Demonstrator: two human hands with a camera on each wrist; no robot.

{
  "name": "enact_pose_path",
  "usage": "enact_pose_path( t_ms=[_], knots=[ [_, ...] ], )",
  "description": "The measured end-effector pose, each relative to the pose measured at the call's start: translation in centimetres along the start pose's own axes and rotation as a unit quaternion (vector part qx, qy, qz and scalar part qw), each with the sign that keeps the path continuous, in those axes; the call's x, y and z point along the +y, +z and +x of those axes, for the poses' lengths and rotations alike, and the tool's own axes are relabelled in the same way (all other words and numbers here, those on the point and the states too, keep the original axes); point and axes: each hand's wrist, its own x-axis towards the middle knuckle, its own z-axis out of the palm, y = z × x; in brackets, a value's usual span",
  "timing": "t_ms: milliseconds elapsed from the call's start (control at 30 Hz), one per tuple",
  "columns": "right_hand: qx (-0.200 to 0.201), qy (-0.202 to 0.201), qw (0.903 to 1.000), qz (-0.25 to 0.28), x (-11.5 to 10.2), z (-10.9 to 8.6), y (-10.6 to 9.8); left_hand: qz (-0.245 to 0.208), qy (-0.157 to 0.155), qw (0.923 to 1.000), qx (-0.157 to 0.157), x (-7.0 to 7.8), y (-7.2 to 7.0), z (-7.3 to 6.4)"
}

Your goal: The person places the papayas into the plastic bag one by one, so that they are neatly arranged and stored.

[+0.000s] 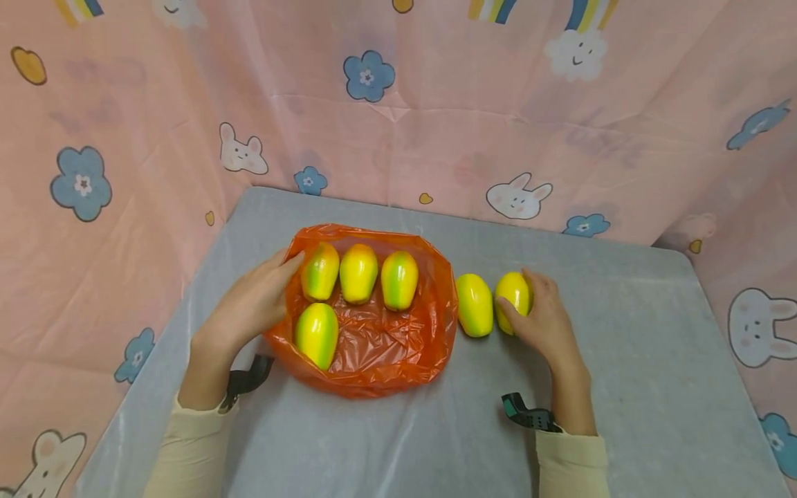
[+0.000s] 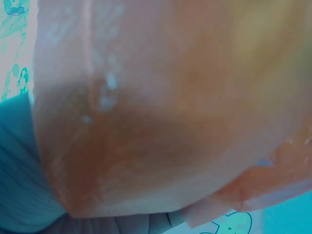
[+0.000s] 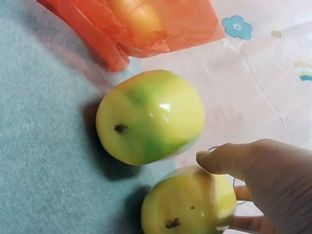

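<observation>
An orange-red plastic bag lies spread on its base with its mouth up. Inside are several glossy yellow-green papayas, three in a row at the back and one papaya at the front left. My left hand holds the bag's left rim, the fingers mostly hidden by the plastic. In the left wrist view the bag fills most of the picture. Right of the bag, my right hand grips a papaya, thumb on its near left side and fingers behind. Another papaya lies between that one and the bag.
The grey-covered table extends beyond both arms. A pink printed curtain hangs behind the table and along its sides. Dark wrist straps with camera mounts stick out from both wrists.
</observation>
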Motion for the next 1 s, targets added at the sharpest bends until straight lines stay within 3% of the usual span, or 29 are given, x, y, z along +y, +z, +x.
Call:
enact_pose_path(
  t_ms=[633, 1000],
  knots=[
    [-0.036, 0.025, 0.999, -0.01, 0.1, -0.1, -1.0, 0.009, -0.001, 1.0, 0.0, 0.0, 0.0, 0.0],
    [-0.033, 0.029, 0.999, -0.005, 0.1, -0.2, -1.2, 0.019, 0.001, 0.9998, -0.001, 0.0, 0.1, 0.1]
  ],
)
